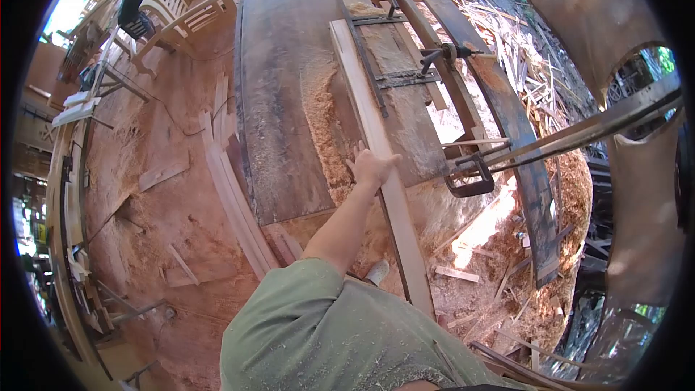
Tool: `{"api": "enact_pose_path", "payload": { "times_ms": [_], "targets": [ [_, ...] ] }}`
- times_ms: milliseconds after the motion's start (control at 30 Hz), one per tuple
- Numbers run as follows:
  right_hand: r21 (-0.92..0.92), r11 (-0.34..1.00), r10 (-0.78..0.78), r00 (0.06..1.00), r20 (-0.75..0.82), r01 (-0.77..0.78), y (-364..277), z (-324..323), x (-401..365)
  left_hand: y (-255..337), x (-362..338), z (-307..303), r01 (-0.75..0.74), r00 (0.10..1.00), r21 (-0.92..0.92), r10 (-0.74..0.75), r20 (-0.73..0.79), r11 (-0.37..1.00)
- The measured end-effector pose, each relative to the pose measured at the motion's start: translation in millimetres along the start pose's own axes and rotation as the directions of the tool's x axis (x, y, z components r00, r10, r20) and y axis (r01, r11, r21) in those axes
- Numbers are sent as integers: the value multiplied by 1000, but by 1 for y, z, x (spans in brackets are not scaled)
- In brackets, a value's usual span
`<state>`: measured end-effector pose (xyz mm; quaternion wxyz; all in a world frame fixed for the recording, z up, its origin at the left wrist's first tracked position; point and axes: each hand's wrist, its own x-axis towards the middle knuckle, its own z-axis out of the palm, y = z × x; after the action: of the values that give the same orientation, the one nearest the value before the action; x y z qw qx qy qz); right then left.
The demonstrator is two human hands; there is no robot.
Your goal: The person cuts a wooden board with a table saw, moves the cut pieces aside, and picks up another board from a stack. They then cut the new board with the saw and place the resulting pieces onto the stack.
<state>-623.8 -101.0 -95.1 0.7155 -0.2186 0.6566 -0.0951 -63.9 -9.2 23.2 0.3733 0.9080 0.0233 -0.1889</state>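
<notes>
My left hand (373,169) lies over a long pale wooden plank (394,206), with the thumb on its right side and the fingers on its left. The plank runs from the far part of a worn worktable (282,123) back past the near edge towards my body. Beside the plank's far part, a dark metal guide bar (362,54) lies along its right side. A ridge of sawdust (322,130) is heaped just left of the plank. My right hand does not show; a small patch of skin at the bottom edge is too cut off to identify.
A C-clamp (470,182) grips the table's right corner. Long boards (224,166) lie along the table's left side. Wood scraps (507,51) and shavings cover the ground at right. Wooden chairs (177,7) and a seated person (141,0) are at upper left.
</notes>
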Motion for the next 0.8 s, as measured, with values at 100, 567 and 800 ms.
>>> {"api": "enact_pose_path", "payload": {
  "times_ms": [100,567,800],
  "targets": [
    [51,998,37,999,-4,-37,-14,21,-7,0,6,-1,-11,1000,11,11,-2,1000],
    [47,996,79,996,-33,-78,-36,66,-19,2,36,-7,-56,998,39,56,-8,998],
    [60,994,98,995,-21,-96,-39,87,-17,6,54,-11,-43,999,37,44,-15,998]
  ]
}}
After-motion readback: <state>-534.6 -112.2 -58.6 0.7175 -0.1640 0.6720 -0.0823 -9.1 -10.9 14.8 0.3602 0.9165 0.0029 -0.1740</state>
